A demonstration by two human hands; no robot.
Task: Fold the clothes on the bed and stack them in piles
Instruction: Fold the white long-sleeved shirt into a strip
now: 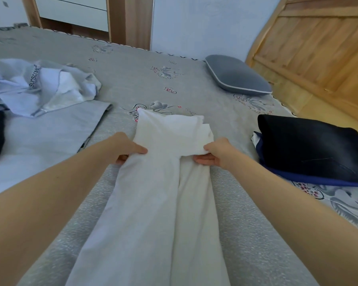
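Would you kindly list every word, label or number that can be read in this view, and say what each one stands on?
"SUNSCREEN", as best it reads: dark capitals on a white band of the light blue garment crumpled at the far left of the bed; the last letters are blurred.
Dark script on the grey bedsheet, printed beside a flower just beyond the white garment: too distorted to read.
Nothing else bears text.
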